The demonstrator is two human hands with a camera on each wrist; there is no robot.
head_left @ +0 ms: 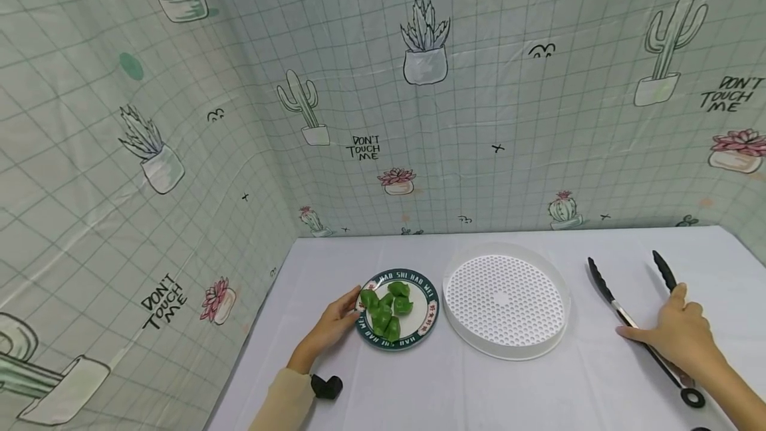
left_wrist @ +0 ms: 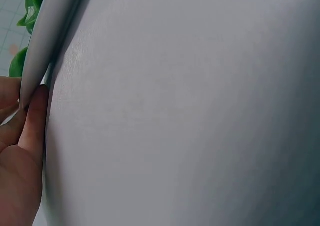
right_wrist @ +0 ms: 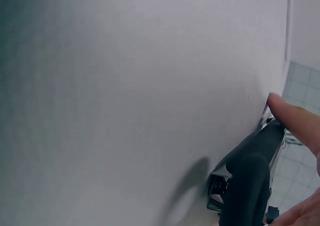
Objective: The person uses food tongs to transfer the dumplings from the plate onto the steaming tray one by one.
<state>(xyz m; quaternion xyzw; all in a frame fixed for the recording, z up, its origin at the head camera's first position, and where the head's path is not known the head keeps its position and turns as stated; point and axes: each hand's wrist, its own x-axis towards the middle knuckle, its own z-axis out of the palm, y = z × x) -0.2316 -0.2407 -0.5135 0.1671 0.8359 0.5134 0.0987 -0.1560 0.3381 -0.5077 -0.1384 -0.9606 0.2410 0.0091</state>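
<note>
My left hand [head_left: 332, 324] pinches the left rim of a round plate [head_left: 423, 333], white with a dark green lettered border. On the plate sit several glossy green pieces [head_left: 381, 316] with ruffled edges, like dumplings. The left wrist view shows fingers [left_wrist: 36, 121] on both sides of the tilted-looking plate edge [left_wrist: 47, 30]. At the right, my right hand [head_left: 688, 334] grips a pair of tongs [head_left: 625, 316] with metal arms, black tips and a black ring at the end. Their tips are spread apart. From the right wrist, the black tong handle [right_wrist: 250, 176] lies beside the thumb [right_wrist: 295, 121].
Between the plate and the tongs lies a round white tray [head_left: 506, 301] with many small holes and a raised rim. Everything is on a white-covered table [head_left: 419, 391]. A printed cloth [head_left: 455, 118] hangs behind and at the left. A black item [head_left: 326, 387] is by the left sleeve.
</note>
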